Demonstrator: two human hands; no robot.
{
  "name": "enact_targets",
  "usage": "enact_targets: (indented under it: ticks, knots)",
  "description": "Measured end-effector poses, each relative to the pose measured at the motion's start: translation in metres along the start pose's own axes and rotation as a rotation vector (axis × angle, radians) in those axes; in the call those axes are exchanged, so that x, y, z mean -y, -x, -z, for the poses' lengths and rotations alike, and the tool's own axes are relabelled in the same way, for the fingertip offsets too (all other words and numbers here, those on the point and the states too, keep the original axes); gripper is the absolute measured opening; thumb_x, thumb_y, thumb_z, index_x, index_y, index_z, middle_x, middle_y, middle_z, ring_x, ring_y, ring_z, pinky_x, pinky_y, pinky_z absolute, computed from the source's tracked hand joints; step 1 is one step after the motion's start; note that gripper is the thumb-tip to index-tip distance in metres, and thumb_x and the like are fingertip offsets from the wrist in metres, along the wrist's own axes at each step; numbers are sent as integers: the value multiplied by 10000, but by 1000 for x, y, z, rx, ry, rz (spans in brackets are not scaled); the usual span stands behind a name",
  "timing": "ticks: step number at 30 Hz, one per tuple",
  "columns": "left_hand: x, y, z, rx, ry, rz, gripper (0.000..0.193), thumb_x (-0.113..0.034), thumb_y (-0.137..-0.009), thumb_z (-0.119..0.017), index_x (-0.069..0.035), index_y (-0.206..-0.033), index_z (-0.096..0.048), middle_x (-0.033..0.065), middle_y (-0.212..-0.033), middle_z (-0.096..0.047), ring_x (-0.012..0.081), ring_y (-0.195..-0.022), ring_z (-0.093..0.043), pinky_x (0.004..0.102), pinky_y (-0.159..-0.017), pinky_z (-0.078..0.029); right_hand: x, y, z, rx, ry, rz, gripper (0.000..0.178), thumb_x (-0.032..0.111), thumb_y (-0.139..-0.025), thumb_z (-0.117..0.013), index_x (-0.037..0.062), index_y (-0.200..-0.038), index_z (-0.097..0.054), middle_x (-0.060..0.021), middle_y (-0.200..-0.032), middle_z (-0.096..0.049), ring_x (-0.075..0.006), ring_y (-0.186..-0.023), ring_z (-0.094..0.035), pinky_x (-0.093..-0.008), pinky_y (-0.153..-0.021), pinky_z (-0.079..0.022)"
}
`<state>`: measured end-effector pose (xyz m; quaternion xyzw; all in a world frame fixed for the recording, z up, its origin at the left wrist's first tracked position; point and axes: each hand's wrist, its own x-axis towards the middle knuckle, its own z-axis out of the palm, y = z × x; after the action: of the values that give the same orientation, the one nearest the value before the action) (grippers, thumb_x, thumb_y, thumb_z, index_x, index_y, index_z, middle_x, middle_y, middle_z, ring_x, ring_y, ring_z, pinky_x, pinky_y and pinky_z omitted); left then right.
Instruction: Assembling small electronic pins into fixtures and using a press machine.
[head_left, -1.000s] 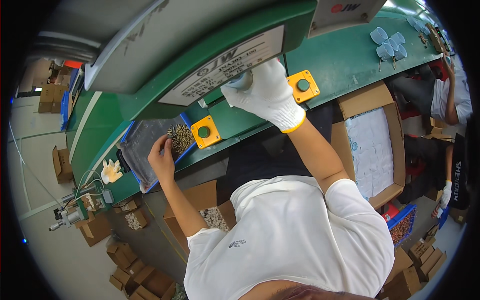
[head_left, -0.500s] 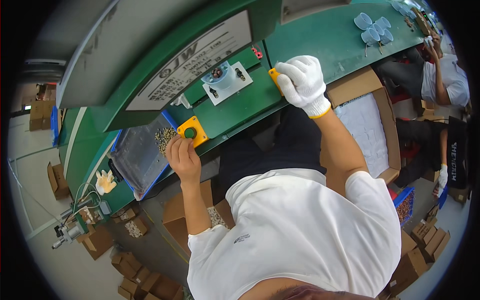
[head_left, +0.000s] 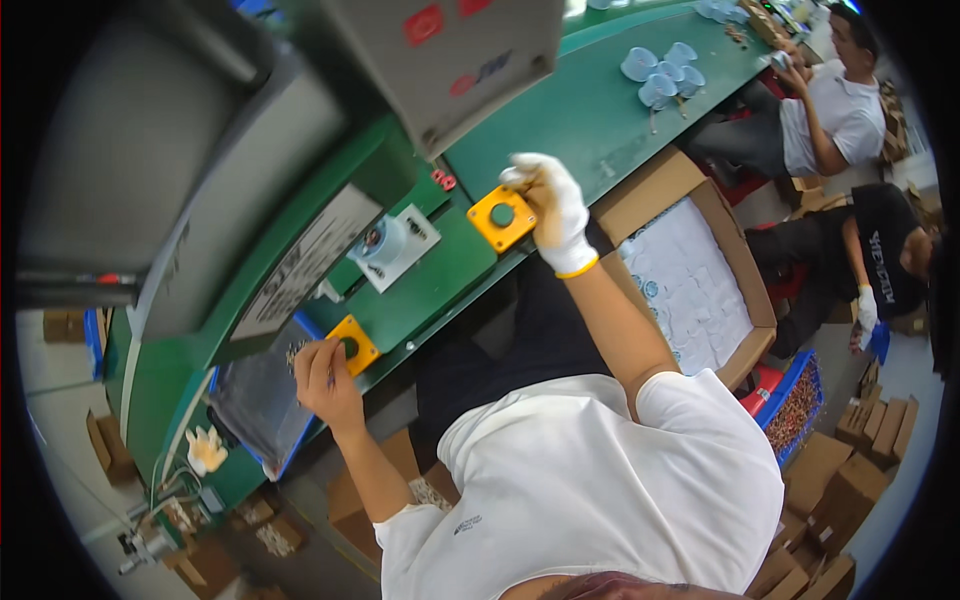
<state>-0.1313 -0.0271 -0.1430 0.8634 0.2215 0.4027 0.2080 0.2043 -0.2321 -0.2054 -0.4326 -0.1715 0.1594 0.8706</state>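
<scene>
Two square yellow button boxes with green round buttons sit under the hands on the green metal machine bench point(head_left: 600, 120). The bare left hand point(head_left: 325, 375) has loosely curled fingers resting at the near box point(head_left: 352, 343), beside the blue tray of small parts point(head_left: 262, 400). The right hand point(head_left: 552, 205), in a white knit glove, lies against the far box's point(head_left: 502, 215) right edge, fingers bent; whether it grips is unclear. Half a second ago that glove sat higher, over the box. Between the boxes a small clear round part point(head_left: 382, 240) rests on a white plate. To the right, an open cardboard carton lined with white sheet point(head_left: 690, 280) stands just beside the bench edge; other workers sit beyond.
</scene>
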Motion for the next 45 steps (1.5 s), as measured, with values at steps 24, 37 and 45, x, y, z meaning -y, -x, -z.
enact_targets:
  ticks: [24,37,45]
  knots:
    - [-10,-44,-24,43,309,36,311,-227,-1174,-571,-1,-969,-626,72,-848,-566,173,-771,-562,324,-726,-455,-3,18,-9,142,611,380,232,64,-1074,-619,-21,-1263,-722,-159,-1234,-734,-248,-1092,-733,-371,-1003,-580]
    - [-21,-143,-12,345,162,-14,317,-122,-976,-856,-26,-1270,-787,129,-1179,-816,248,-1047,-755,381,-925,-606,-9,19,-3,152,565,348,234,15,-1075,-607,-6,-1282,-715,-153,-1248,-723,-229,-1071,-738,-374,-1022,-577]
    - [-24,-163,-42,426,58,-206,394,-254,-940,-907,-83,-1282,-811,116,-1229,-829,248,-1077,-777,362,-937,-614,-6,22,-8,153,548,358,229,20,-1076,-616,-4,-1282,-712,-151,-1234,-725,-227,-1064,-739,-373,-1017,-579]
